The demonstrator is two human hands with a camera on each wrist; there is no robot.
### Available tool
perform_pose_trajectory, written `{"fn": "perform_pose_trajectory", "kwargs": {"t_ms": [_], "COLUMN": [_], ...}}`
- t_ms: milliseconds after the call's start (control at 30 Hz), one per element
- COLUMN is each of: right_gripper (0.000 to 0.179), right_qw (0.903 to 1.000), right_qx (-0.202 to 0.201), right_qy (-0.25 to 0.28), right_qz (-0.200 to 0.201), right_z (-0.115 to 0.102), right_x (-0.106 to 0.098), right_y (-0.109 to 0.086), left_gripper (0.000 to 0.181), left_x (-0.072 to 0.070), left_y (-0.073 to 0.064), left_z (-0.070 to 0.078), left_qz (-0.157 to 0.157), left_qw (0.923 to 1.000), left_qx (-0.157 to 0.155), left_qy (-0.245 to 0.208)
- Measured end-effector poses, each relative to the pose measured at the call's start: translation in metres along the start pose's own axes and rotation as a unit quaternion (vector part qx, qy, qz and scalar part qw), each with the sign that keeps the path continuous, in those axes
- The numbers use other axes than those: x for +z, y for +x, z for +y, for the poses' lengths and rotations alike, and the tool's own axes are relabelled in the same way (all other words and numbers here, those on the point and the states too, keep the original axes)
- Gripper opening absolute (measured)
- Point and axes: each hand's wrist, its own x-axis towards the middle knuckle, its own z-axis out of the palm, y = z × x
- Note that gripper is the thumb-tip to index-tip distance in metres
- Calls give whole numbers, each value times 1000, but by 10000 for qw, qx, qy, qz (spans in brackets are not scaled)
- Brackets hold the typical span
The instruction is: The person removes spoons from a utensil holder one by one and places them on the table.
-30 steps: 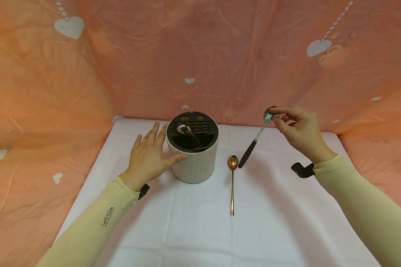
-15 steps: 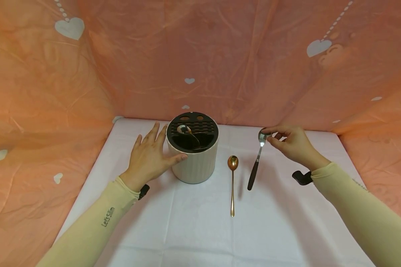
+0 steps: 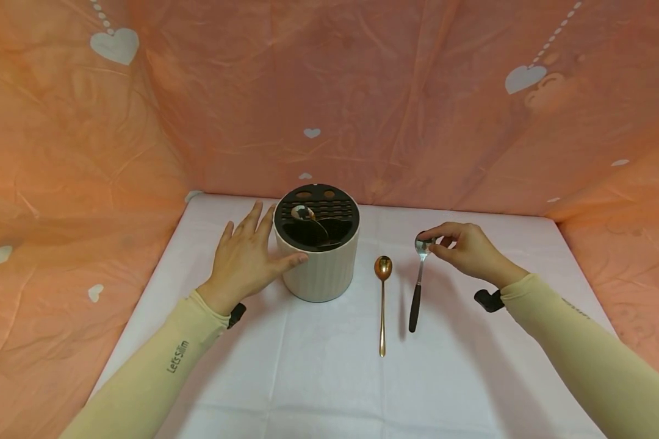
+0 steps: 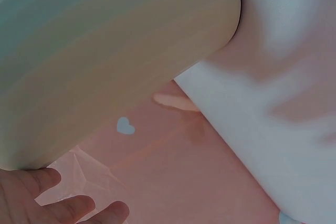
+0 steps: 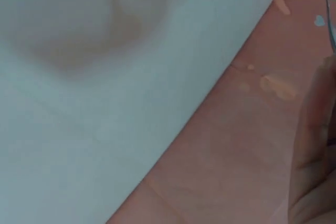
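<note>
My right hand pinches the bowl of a dark-handled metal spoon, its handle pointing toward me. The spoon's shadow falls to its left on the cloth, so it seems held just above the table. Left of it lies a gold spoon, bowl away from me. My left hand rests with spread, straight fingers against the side of a ribbed white utensil holder with a black slotted lid. Another spoon stands in the holder, bowl up. In the left wrist view, fingertips touch the holder's wall.
A white cloth covers the table. Orange sheeting printed with hearts hangs behind and at both sides, close beyond the table's back edge.
My right hand has come down and toward me with the dark-handled spoon, which has turned from slanted to nearly parallel with the gold spoon. The left hand and holder have stayed put.
</note>
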Motion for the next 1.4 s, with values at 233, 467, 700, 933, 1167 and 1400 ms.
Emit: {"fn": "perform_pose_trajectory", "kwargs": {"t_ms": [233,467,700,933,1167,1400], "right_gripper": [23,26,27,25,27,30], "right_qw": [9997,9981,9960,9929,9911,9894], "right_qx": [91,42,46,284,381,326], "right_qy": [-7,26,27,49,11,45], "right_qz": [-241,-611,-895,-1156,-1274,-1413], "right_z": [5,11,15,25,31,36], "right_x": [8,17,23,32,41,46], "right_y": [1,2,2,5,7,10], "left_gripper": [116,116,117,117,116,118], "left_x": [-1,-1,0,0,0,-1], "left_y": [0,0,0,0,0,-1], "left_z": [1,1,1,1,1,1], "left_qz": [-20,-24,-18,-51,-69,-109], "left_qw": [10000,10000,10000,10000,9999,9999], "left_qx": [-21,-32,-30,-51,-62,-81], "left_qy": [8,30,32,37,43,24]}}
